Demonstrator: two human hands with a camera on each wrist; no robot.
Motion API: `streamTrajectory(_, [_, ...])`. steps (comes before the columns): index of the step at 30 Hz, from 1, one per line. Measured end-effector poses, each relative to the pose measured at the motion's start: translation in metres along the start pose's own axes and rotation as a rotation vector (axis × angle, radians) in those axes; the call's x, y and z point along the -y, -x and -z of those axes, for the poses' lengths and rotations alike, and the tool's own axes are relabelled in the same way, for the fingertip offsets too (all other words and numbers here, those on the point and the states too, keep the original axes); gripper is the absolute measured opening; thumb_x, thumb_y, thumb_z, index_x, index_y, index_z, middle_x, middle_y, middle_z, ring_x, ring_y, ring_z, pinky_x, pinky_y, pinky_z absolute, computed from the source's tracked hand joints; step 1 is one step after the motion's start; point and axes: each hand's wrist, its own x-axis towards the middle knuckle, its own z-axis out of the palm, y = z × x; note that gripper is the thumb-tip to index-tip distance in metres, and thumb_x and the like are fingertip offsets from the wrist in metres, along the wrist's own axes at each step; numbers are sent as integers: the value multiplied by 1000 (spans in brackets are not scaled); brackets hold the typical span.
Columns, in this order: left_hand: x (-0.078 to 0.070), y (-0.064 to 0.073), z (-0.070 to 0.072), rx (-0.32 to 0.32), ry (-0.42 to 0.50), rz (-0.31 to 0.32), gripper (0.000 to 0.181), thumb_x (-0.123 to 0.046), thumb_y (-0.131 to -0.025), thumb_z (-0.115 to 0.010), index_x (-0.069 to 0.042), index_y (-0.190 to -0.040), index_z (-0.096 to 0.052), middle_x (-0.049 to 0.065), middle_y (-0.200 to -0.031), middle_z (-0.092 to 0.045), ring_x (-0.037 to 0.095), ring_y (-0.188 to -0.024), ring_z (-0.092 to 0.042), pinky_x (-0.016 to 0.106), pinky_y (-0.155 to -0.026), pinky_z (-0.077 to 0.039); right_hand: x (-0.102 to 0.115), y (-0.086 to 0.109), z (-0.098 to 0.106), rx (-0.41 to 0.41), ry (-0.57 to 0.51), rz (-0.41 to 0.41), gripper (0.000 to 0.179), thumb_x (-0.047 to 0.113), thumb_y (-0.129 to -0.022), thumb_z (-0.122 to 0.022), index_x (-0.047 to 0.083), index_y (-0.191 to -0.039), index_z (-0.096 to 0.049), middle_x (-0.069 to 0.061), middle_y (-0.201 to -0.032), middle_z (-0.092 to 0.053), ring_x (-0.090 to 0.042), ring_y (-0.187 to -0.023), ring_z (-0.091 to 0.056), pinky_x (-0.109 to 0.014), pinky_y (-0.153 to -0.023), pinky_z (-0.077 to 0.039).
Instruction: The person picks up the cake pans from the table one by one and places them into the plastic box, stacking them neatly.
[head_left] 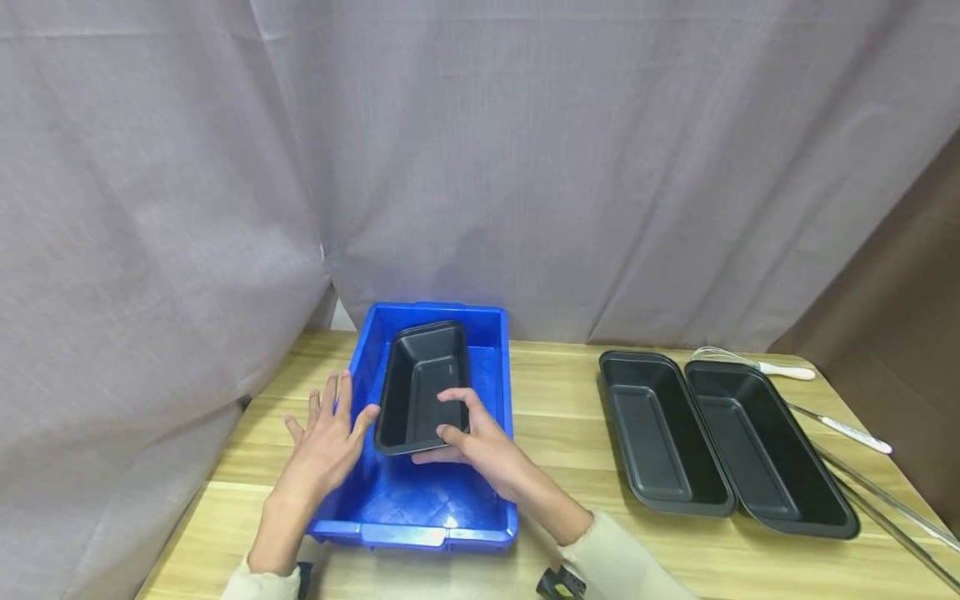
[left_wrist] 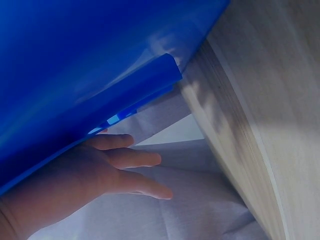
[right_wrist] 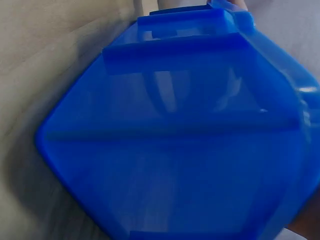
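A black loaf pan (head_left: 420, 383) is inside the blue plastic bin (head_left: 420, 536), its far end toward the bin's back wall. The right hand (head_left: 480, 450) grips the pan at its near right corner, with the thumb and index finger over the inside and other fingers below the rim. Fingers spread, the left hand (head_left: 322, 450) lies along the bin's left rim, its thumb pointing at the pan. In the left wrist view the left hand (left_wrist: 95, 170) shows straight fingers beside the bin wall (left_wrist: 100, 40). Only the bin's outer wall (right_wrist: 165, 185) fills the right wrist view, which hides the pan.
On the wooden table (head_left: 558, 433), two more black loaf pans (head_left: 660, 442) (head_left: 765, 458) lie side by side at the right. Beyond them are a whisk (head_left: 783, 371), a white-handled utensil (head_left: 855, 433) and long metal rods (head_left: 892, 521). A grey curtain (head_left: 525, 167) hangs behind.
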Motion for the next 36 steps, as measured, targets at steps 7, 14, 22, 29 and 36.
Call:
streamTrajectory(7, [1, 0, 1, 1, 5, -9, 81, -50, -120, -33, 0, -175, -2, 32, -181, 0, 64, -163, 2, 91, -117, 9, -4, -6, -10, -49, 67, -14, 43, -4, -111, -43, 1, -152, -30, -45, -144, -56, -56, -113, -75, -65, -121, -44])
streamTrajectory(14, [4, 2, 5, 7, -1, 0, 81, -52, -120, -30, 1, -175, -1, 33, -180, 0, 65, -163, 2, 91, -117, 10, -7, -11, -18, -103, 269, -16, 46, -3, -109, -50, 2, -152, -35, -49, -149, -49, -52, -126, -71, -70, -129, -26])
streamTrajectory(22, [3, 2, 4, 5, 8, -12, 82, -50, -120, -33, 2, -174, -3, 35, -180, -2, 66, -162, 1, 92, -116, 10, -7, -7, -22, -147, 722, -38, 52, 10, -110, -62, -6, -157, -45, -41, -173, -22, -56, -157, -37, -72, -127, -29])
streamTrajectory(29, [1, 1, 2, 8, 14, -14, 80, -46, -120, -36, 3, -174, -3, 35, -180, -1, 66, -162, 1, 91, -116, 10, -7, 0, -28, -152, 768, -52, 59, 5, -112, -59, -13, -162, -35, -45, -174, -6, -50, -152, -50, -63, -128, -34])
streamTrajectory(36, [0, 0, 1, 2, 22, -12, 80, -45, -120, -39, 4, -174, -5, 35, -180, -3, 66, -162, -1, 92, -116, 8, -8, 0, -29, -159, 855, -117, 70, 10, -112, -62, -21, -163, -26, -46, -174, 1, -43, -130, -70, -39, -93, -64])
